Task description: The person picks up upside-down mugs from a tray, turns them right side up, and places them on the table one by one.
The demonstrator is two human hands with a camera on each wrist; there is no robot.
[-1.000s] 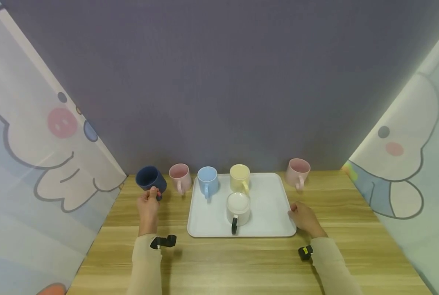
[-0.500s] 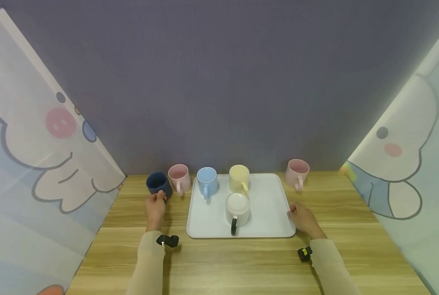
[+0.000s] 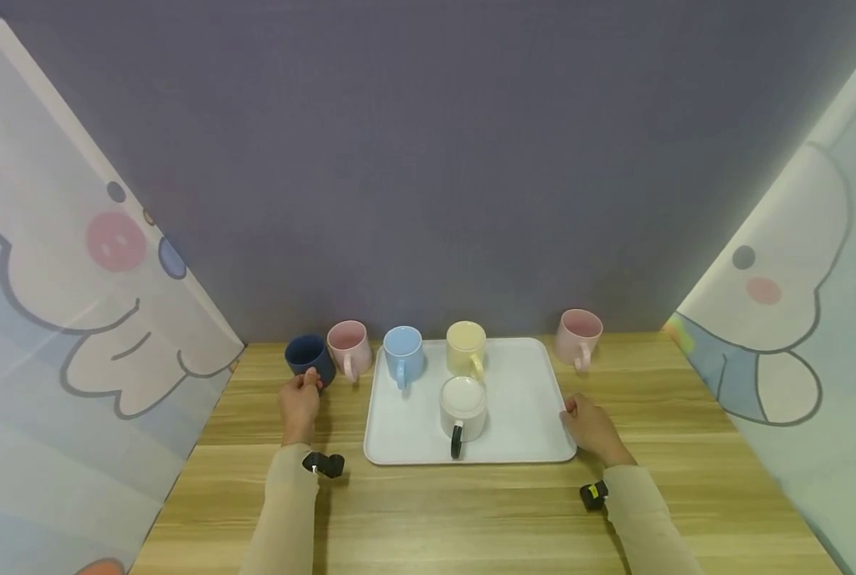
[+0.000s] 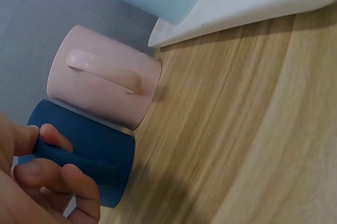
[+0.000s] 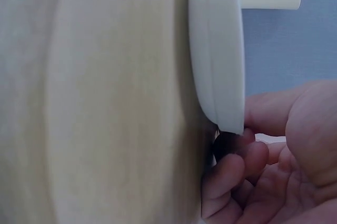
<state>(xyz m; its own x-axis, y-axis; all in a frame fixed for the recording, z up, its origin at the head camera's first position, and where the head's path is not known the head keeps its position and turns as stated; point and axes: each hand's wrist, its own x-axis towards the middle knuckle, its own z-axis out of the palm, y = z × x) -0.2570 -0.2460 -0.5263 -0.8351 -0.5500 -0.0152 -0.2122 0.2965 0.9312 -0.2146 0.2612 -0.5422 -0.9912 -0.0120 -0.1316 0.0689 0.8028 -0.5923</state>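
Note:
My left hand (image 3: pixel 300 406) pinches the handle of a navy blue mug (image 3: pixel 309 357), which stands upright on the wooden table at the left. In the left wrist view, the thumb and curled fingers (image 4: pixel 32 170) are wrapped about that handle. A pink mug (image 3: pixel 357 357) stands close beside the navy one, its handle facing me. At the right, my right hand (image 3: pixel 595 431) grips the right edge of a white tray (image 3: pixel 525 435). From the right wrist view, the thumb lies at the tray's rim (image 5: pixel 217 56) and the other fingers curl under its corner.
On the tray are an upright light blue mug (image 3: pixel 410 363), a yellow mug (image 3: pixel 462 355) and an upside-down white mug (image 3: pixel 464 415) with a black handle. Another pink mug (image 3: pixel 575 343) stands beyond the tray's right side. A grey wall (image 3: pixel 428 176) rises behind the table.
The navy mug, held by my left hand, has moved right and slightly toward me, coming close to the pink mug; it stays there over the last half second. My right hand stays on the tray.

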